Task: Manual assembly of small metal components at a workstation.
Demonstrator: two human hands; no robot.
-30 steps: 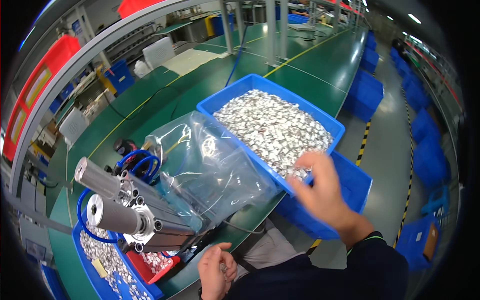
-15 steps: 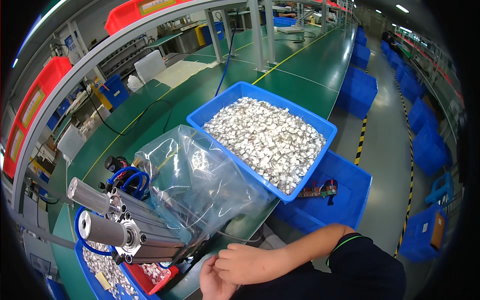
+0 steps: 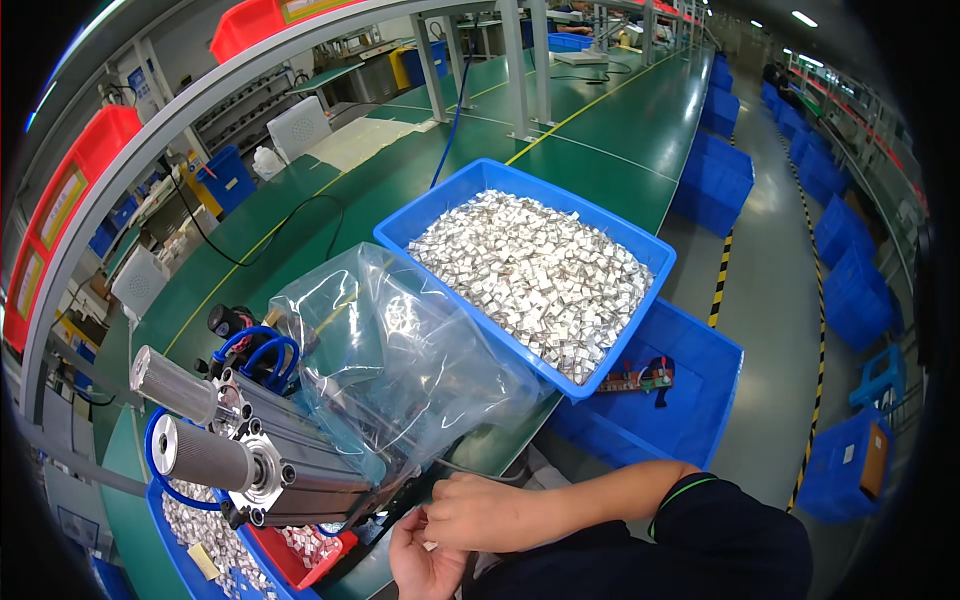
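1. While my right hand lies bent across my left hand, the two touch just beside the near edge of the green worktable.

2. My left hand is curled with its palm partly upward, and a tiny white bit shows at its fingers; I cannot tell whether it is gripped.

3. My right hand turns its back to me and hides its fingertips, so I cannot tell what they hold.

4. Left of my hands, a red bin contains some small white components, and beside it a side blue tray contains more, with a yellowish slip among them.

5. Above these, two metal cylinders lie side by side, with grey round ends and a blue hose curving around.

6. Beyond my hands, a clear plastic bag spreads between the cylinders and a big blue tray.

7. Inside that big tray sits the largest heap of small white components.

8. Below its near right side, a deep blue bin holds a red and black object, too small to identify.

9. Farther right, black-and-yellow tape marks the grey floor.
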